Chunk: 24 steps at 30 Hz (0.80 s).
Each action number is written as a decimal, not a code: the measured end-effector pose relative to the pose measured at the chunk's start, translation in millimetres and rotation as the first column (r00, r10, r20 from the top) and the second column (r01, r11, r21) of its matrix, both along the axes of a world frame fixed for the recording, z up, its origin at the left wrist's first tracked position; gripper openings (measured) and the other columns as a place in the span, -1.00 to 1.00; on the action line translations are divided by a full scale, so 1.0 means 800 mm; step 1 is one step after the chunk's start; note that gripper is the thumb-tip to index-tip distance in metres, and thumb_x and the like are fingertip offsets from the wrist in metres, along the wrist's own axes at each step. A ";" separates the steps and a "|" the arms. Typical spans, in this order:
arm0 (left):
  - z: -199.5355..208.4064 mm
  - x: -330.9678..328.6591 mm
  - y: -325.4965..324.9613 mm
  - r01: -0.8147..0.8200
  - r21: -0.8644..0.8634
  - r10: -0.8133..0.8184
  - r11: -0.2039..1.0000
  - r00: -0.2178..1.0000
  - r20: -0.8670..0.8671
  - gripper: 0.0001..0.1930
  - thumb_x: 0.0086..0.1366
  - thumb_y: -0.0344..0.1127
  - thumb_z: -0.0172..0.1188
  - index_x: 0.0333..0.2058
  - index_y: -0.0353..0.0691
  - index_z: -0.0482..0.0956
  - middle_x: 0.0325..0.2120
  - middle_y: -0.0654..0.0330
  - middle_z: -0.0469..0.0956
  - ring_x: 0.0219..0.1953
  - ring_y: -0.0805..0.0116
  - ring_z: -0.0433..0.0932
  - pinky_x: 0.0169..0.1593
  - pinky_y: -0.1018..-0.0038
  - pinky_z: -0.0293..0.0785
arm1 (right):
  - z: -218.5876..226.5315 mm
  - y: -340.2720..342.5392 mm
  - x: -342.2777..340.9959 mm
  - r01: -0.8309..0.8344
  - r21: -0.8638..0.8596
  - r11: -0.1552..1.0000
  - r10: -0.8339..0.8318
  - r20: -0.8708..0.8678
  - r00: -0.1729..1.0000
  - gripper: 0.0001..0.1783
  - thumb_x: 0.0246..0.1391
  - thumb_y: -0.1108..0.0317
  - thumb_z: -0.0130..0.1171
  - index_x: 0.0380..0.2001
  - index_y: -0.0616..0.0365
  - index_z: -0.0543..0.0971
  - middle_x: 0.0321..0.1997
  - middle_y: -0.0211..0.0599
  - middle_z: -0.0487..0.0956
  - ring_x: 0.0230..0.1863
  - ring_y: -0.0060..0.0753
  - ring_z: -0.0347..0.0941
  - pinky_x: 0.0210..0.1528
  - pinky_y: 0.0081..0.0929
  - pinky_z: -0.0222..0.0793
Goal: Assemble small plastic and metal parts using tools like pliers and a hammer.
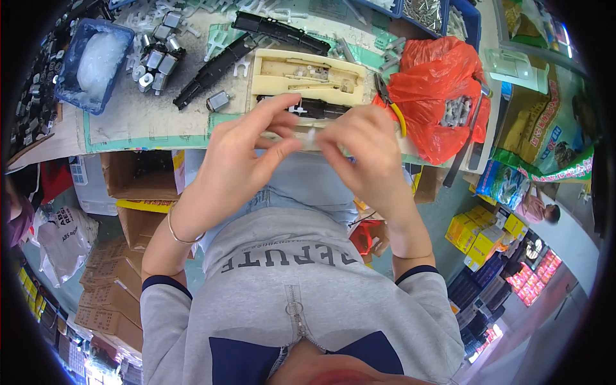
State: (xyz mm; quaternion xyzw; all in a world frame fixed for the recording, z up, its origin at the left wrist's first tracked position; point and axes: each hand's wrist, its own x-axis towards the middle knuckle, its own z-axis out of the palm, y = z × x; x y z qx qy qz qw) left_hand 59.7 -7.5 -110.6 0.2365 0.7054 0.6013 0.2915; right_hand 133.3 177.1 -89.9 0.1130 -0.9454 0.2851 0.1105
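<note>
In front of me, at the table's near edge, my left hand (247,142) is open, its thumb and fingers curved and apart. Facing it, my right hand (364,146) pinches a small white piece (312,135), blurred and too small to name. Just beyond both hands lies a long black plastic housing (316,108) with white parts in it, partly hidden by my fingers. It sits along the near side of a cream-coloured fixture (264,82) with shaped recesses. Pliers (399,117) with a yellow handle lie beside my right hand.
Two more black housings (215,69) (282,31) lie beyond the fixture. Small silver motors (157,61) are heaped left, by a blue tray (66,96) of whitish material. A red plastic bag (427,77) with grey parts stands right. Blue bins (471,19) of small parts line the back.
</note>
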 end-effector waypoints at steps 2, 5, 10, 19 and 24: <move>-0.010 -0.002 0.001 -0.069 -0.098 0.017 0.993 0.891 -0.454 -0.65 0.06 -0.56 0.26 -0.12 -0.26 0.53 -0.41 0.22 0.50 -0.33 0.43 0.49 -0.34 0.58 0.45 | -0.015 0.004 -0.009 0.082 0.026 0.996 -0.081 -0.032 0.996 -0.83 -0.25 0.46 0.30 -0.48 0.08 0.55 -0.46 -0.43 0.48 -0.31 -0.28 0.37 -0.15 -0.32 0.22; -0.019 -0.002 0.007 -0.136 -0.175 -0.044 0.975 0.656 -0.753 -0.73 -0.02 -0.47 0.32 -0.26 -0.23 0.62 -0.47 0.23 0.45 -0.44 0.36 0.44 -0.44 0.49 0.36 | -0.034 0.008 -0.018 0.116 0.043 0.992 -0.115 -0.025 0.993 -0.86 -0.25 0.46 0.29 -0.52 0.07 0.54 -0.48 -0.45 0.45 -0.32 -0.30 0.35 -0.12 -0.33 0.19; -0.049 0.001 0.011 -0.172 -0.152 -0.053 0.973 0.474 -0.879 -0.71 -0.07 -0.31 0.32 -0.28 -0.18 0.61 -0.55 0.34 0.34 -0.52 0.41 0.34 -0.52 0.52 0.25 | -0.026 0.011 -0.031 0.051 0.134 0.990 -0.048 -0.022 0.999 -0.90 -0.23 0.43 0.27 -0.56 0.09 0.54 -0.51 -0.42 0.45 -0.31 -0.31 0.36 -0.08 -0.30 0.20; -0.049 0.006 0.007 -0.165 -0.200 -0.114 0.966 0.421 -0.900 -0.62 -0.06 -0.39 0.33 -0.18 -0.21 0.61 -0.56 0.32 0.39 -0.57 0.41 0.34 -0.53 0.51 0.28 | -0.024 0.007 -0.030 0.040 0.178 0.983 -0.053 0.072 0.996 -0.91 -0.22 0.44 0.25 -0.57 0.12 0.52 -0.51 -0.39 0.45 -0.30 -0.30 0.38 0.02 -0.25 0.20; -0.052 0.007 0.010 -0.173 -0.181 -0.098 0.968 0.400 -0.911 -0.61 -0.07 -0.40 0.32 -0.16 -0.22 0.60 -0.60 0.33 0.36 -0.59 0.43 0.34 -0.53 0.51 0.28 | -0.018 0.005 -0.033 -0.029 0.301 0.953 0.012 0.060 0.998 -0.91 -0.25 0.45 0.21 -0.57 0.15 0.51 -0.51 -0.35 0.45 -0.25 -0.30 0.38 0.10 -0.20 0.15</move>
